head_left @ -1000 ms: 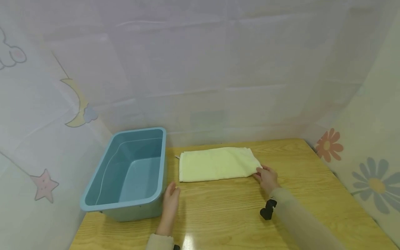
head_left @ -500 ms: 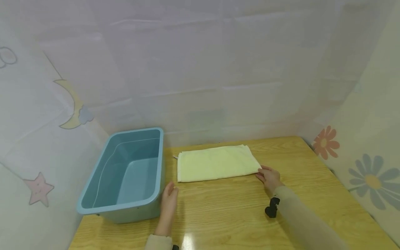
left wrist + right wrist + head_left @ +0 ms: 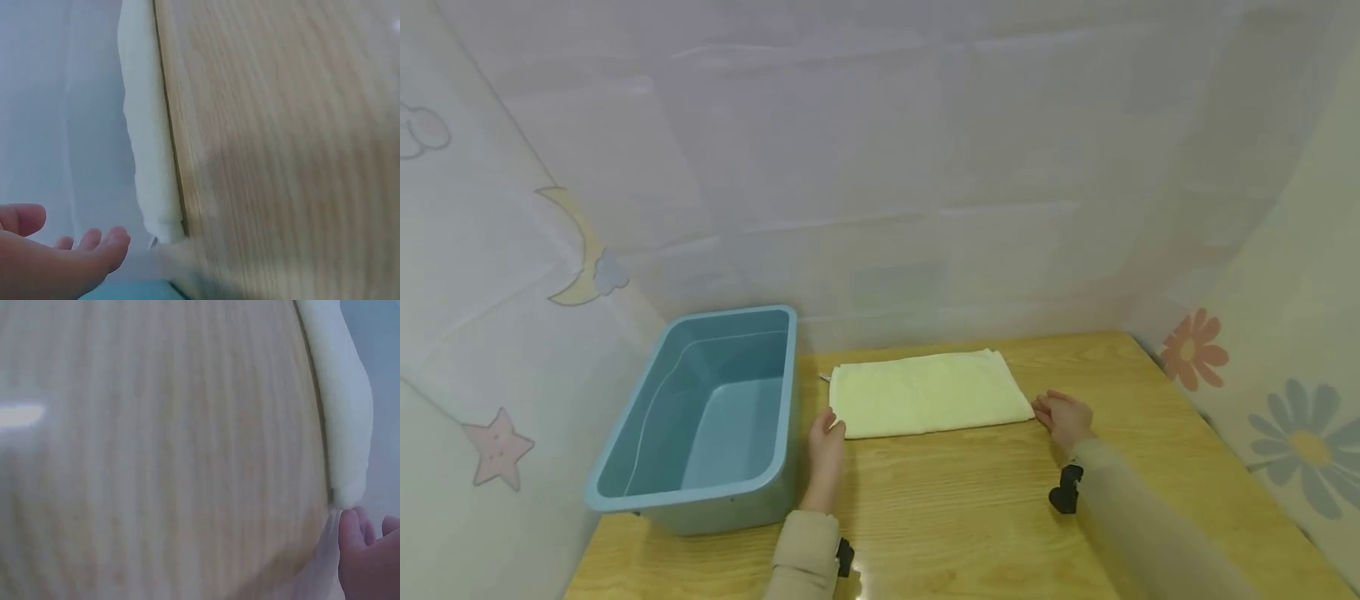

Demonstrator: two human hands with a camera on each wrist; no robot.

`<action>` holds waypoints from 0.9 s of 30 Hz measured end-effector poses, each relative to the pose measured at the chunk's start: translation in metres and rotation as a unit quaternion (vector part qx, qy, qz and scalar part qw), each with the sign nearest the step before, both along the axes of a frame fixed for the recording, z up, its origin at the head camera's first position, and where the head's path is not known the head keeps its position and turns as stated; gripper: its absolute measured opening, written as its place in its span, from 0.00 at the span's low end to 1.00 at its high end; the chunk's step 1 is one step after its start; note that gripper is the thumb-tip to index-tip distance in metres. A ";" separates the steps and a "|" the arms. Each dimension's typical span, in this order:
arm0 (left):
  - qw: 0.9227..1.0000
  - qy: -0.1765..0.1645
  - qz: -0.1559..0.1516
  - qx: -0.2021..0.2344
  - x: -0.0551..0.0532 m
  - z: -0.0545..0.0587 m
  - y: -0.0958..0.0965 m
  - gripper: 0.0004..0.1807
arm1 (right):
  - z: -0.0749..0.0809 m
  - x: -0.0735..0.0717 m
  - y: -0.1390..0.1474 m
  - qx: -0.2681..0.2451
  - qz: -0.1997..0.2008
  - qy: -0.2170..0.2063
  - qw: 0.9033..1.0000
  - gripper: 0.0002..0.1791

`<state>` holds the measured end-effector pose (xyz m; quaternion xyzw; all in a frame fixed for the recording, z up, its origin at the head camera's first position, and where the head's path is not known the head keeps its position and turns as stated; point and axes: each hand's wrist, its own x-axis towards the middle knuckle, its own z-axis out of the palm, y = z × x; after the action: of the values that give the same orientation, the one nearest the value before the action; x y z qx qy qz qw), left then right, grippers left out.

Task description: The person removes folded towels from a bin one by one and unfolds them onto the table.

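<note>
A folded pale yellow towel point(image 3: 928, 393) lies flat on the wooden table, a small tag sticking out at its left end. My left hand point(image 3: 826, 454) is by the towel's near left corner, between it and the blue basin. In the left wrist view, the left hand's point(image 3: 56, 259) thumb and fingers are spread apart with nothing between them. At the opposite end, my right hand point(image 3: 1063, 419) has its fingertips right at the near right corner. The right wrist view shows the right hand's point(image 3: 372, 550) loosely bent fingers just beyond the end of the towel point(image 3: 344, 419).
A deep blue plastic basin point(image 3: 786, 400) stands on the left of the table, with bare bottom showing inside. The wooden table point(image 3: 940, 500) ends at the back against a pale cloth backdrop point(image 3: 880, 183). Printed cloth walls close in both sides.
My left hand has moved forward and right, to the towel's left corner. My right hand has slid right, off the corner it pinched. The towel's right end now lies flatter and straighter.
</note>
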<state>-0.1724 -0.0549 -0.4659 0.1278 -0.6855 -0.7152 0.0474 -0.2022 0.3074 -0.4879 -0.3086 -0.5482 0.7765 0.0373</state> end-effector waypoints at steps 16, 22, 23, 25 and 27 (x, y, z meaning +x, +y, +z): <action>0.995 0.025 0.058 -0.078 -0.081 -0.045 0.015 0.22 | -0.002 -0.072 0.008 0.058 0.119 -0.009 0.991 0.36; 0.991 -0.010 0.064 -0.119 -0.087 -0.035 0.019 0.22 | -0.009 -0.087 0.011 0.090 0.202 -0.005 0.975 0.43; 0.989 -0.020 0.062 -0.131 -0.089 -0.035 0.019 0.23 | -0.009 -0.088 0.011 0.098 0.207 -0.010 0.973 0.44; 0.985 -0.044 0.062 -0.156 -0.092 -0.034 0.019 0.23 | -0.010 -0.090 0.011 0.115 0.206 -0.021 0.972 0.45; 0.981 -0.067 0.063 -0.169 -0.094 -0.035 0.018 0.24 | -0.011 -0.093 0.010 0.128 0.207 -0.031 0.969 0.46</action>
<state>-0.2668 -0.0370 -0.5010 0.2084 -0.7885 -0.5747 0.0677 -0.2950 0.3175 -0.4990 -0.2049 -0.6960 0.6807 -0.1015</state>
